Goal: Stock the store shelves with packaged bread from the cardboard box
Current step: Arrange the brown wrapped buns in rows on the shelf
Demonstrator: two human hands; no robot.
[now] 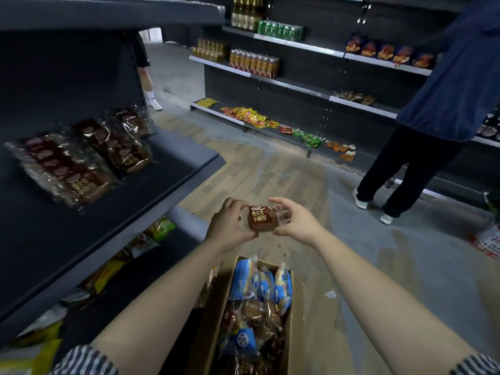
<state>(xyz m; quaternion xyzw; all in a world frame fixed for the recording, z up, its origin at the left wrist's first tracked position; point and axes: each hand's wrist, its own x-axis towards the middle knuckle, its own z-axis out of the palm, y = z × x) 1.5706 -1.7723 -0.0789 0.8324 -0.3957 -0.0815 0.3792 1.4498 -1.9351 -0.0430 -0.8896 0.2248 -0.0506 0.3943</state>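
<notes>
Head view, stock entry. Left of frame: dark shelf bearing three long bread packs, lying flat. Centre: left hand, fingers curled round small bread pack; right hand pinching its clear wrapper end. Lower centre: cardboard box, well filled. Risk: slick film, held only at its edges, may slip and drop the pack to the floor.

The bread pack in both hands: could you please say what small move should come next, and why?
Probably carry the bread pack leftward onto the dark shelf, beside the three brown packs: left hand and right hand grip it above the cardboard box.
</notes>
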